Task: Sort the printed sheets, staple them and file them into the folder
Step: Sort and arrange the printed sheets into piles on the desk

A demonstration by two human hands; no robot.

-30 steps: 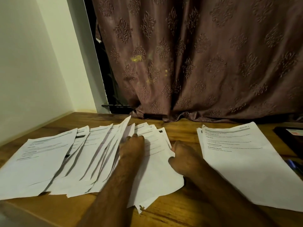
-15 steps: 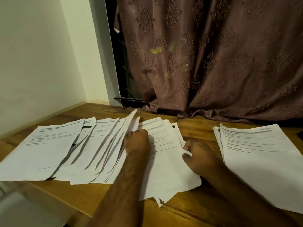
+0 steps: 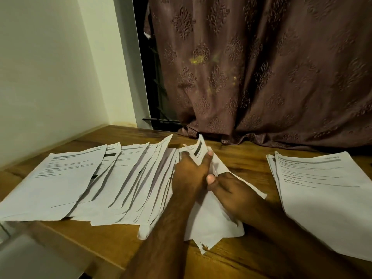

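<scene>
Sheets (image 3: pixel 112 178), printed, white: a fanned, overlapping spread lying flat on the left and middle of the wooden table (image 3: pixel 241 158), leftmost sheet fully face-up, the others showing only narrow strips. Right end of the fan is gathered under both hands.

Left hand (image 3: pixel 191 174): resting on the fan's right end, fingers curled, pinching the top corner of one sheet (image 3: pixel 199 153) so that the corner stands up off the pile; a dark printed bar shows on the lifted part.

Right hand (image 3: pixel 231 188): just beside the left, touching it at the thumb, lying on the lowest sheets of the fan; fingers bent and tucked under, though how they grip the paper cannot be told.

Stack (image 3: pixel 326 198): second, squared pile of printed sheets on the table's right side, well apart from the fan, face-up, untouched.

Curtain (image 3: pixel 261 67): brown, patterned, hanging behind the table with its hem resting on the far edge.

Wall (image 3: pixel 50 67): pale, at left.
</scene>
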